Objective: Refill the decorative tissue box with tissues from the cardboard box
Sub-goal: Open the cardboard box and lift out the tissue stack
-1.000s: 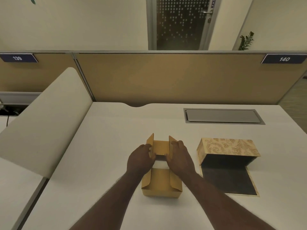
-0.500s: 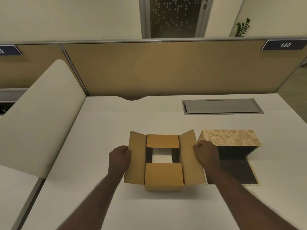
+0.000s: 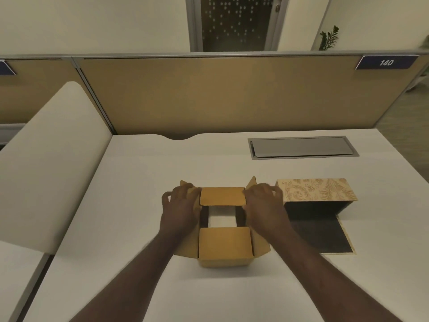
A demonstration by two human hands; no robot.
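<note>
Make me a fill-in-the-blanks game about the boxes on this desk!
1. Both hands rest on the side flaps of the ___ box.
2. The stuff showing through the opening in its top is ___ in colour.
3. The decorative tissue box sits next to the ___ hand.
4. The sign on the partition reads ___.

Missing words: cardboard; white; right; 140

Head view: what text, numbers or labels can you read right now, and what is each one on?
"140": white digits on a dark blue plate at the top right of the desk partition.
A second dark blue plate at the left edge: cut off, nothing readable.
Cardboard box: no print visible.
Decorative tissue box: floral pattern only, no words.
</note>
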